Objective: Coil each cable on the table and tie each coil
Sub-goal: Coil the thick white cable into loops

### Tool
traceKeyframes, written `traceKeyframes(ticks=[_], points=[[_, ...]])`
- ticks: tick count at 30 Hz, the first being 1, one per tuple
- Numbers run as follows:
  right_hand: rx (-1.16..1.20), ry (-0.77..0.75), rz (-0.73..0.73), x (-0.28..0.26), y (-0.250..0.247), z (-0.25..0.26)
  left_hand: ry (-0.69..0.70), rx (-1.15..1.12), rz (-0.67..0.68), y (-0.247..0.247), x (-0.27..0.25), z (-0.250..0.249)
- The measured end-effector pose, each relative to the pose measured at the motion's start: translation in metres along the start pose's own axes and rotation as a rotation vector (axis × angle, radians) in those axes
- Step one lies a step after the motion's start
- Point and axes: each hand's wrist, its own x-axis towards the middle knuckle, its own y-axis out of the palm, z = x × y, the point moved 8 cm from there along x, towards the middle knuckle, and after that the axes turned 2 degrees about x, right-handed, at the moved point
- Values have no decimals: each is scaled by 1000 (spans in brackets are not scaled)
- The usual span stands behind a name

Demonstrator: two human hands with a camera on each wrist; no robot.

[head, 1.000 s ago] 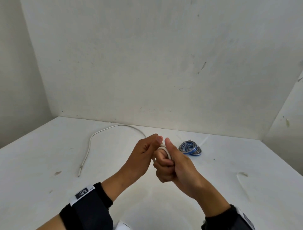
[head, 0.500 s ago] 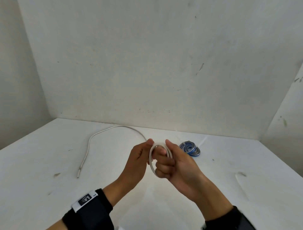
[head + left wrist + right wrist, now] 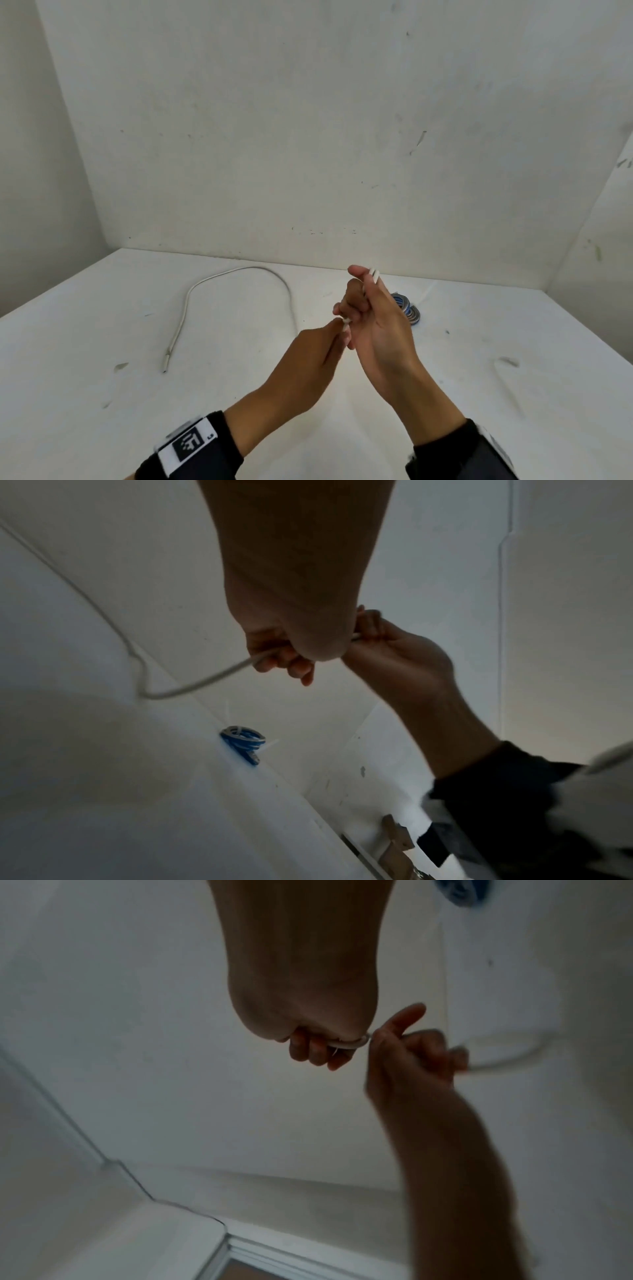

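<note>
You face a white table [image 3: 102,394] boxed in by scuffed white walls [image 3: 308,120] — corners at frame left and right, lighting soft and even.

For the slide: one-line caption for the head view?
Both hands, left and right, coil a white cable; a tied blue coil lies behind.

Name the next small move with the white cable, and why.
Probably wind another loop: the right hand holds only a couple of turns of the white cable, the left hand pinches it, and a long tail lies on the table.
</note>
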Motion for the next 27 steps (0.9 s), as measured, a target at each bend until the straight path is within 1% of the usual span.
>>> traceKeyframes(ticks=[2,5,6,8,11,12,14,17,20,23,27], points=[[-247,-115,-16,0,-3,7,-18,82,77,8,-1,-1],[-584,-268,-3,2,-3,15,-107,42,192,14,-4,10],[-675,-306,5,2,-5,16,-120,40,200,11,-4,13],[-835,-370,37,1,-7,14,-101,96,145,-3,-1,14],[-1027,-381,123,-1,-8,0,29,268,-46,-30,3,-3],[-1044,-367,148,-2,-8,-5,72,317,-98,-35,3,-10],[-1021,-345,156,-2,-8,-11,112,357,-154,-40,3,-18],[-999,-332,145,-1,-7,-10,162,347,-165,-42,2,-20],[-992,-203,252,-3,-6,-18,221,324,-172,-47,2,-22],[-953,-148,307,-14,-1,-25,229,279,-216,-59,11,-17],[-733,-45,351,-27,9,-32,217,199,-237,-65,23,-10]])
